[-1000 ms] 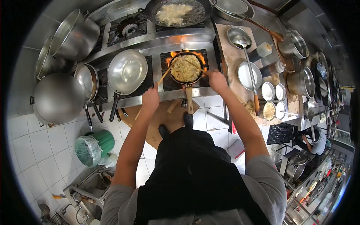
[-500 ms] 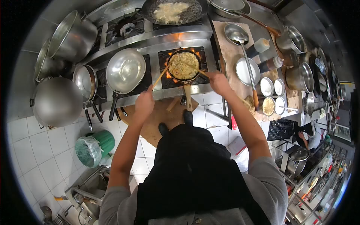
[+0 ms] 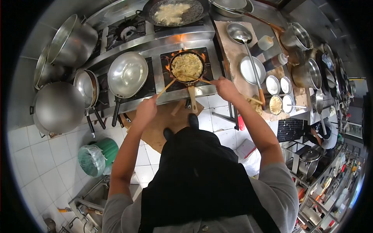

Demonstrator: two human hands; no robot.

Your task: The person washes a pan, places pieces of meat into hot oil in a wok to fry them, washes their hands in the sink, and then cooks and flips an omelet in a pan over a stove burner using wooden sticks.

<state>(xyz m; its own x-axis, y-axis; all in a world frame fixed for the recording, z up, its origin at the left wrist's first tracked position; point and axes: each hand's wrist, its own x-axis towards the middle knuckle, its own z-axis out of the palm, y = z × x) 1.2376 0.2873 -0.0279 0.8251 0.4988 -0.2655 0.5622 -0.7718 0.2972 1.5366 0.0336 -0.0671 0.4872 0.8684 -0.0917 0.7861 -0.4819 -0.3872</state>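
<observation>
A small black frying pan (image 3: 191, 93) with a pale wooden handle sits over flames on a front burner. Golden food (image 3: 187, 66) with browned spots fills it. My left hand (image 3: 146, 112) is closed round a wooden stick (image 3: 166, 89), whose tip reaches the pan's lower left rim. In my right hand (image 3: 225, 89) is a second wooden stick (image 3: 204, 80), its tip over the pan's near edge. The two tips are close together at the near side of the food.
A wide silver pan (image 3: 128, 74) sits left of the burner. Pale food fries in a dark wok (image 3: 186, 18) behind. Right, a ladle (image 3: 254, 66), sauce bottles (image 3: 278, 61) and small bowls stand on a counter. A green bin (image 3: 107, 150) is lower left; another person (image 3: 330, 134) is far right.
Both stick tips have shifted from the middle and sides of the food to the pan's near edge. My left hand has moved left and down. The whole view has shifted slightly.
</observation>
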